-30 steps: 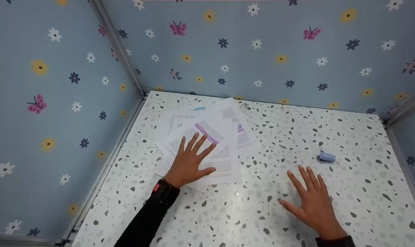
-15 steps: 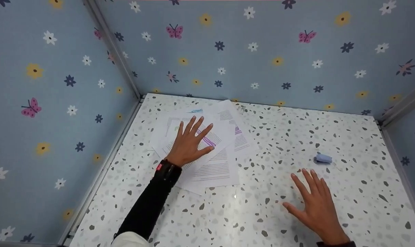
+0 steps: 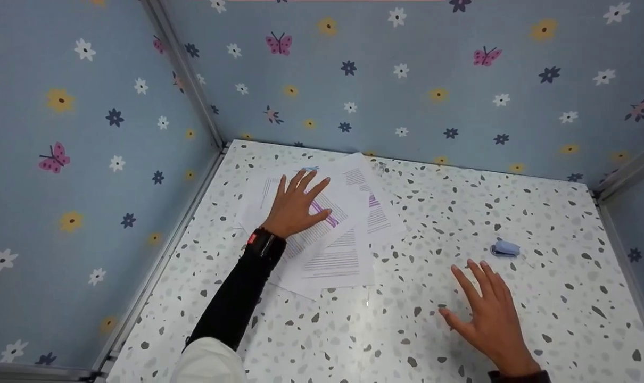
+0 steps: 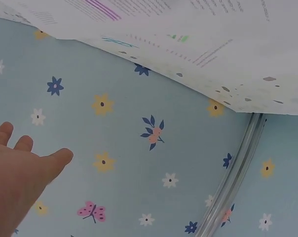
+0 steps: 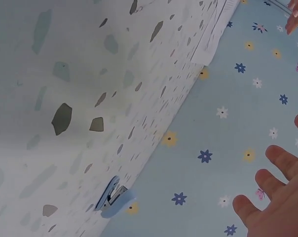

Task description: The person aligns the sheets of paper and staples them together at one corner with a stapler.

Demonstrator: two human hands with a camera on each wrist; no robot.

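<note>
Several printed sheets of paper [image 3: 335,260] lie fanned out and overlapping at the table's left side, with purple, blue and green marker strokes on them. Over the upper sheets is my left hand [image 3: 295,208], fingers spread, holding nothing and hiding part of the print. In the left wrist view that hand [image 4: 20,177] appears apart from the sheets [image 4: 223,29]. My right hand [image 3: 489,319] hovers with spread, slightly bent fingers and holds nothing. Just beyond its fingertips sits a small light-blue stapler [image 3: 505,249], also seen in the right wrist view.
The white speckled table [image 3: 407,340] ends at a blue flowered wall panel [image 3: 402,69] behind. Another panel [image 3: 114,191] closes the left side, with metal rails along the corners. A small transparent scrap [image 3: 379,169] lies near the back edge, beside the papers.
My left hand has slid forward over the papers toward the back edge, uncovering more print on the lower sheets. The right hand has barely shifted. Papers and stapler stay in place.
</note>
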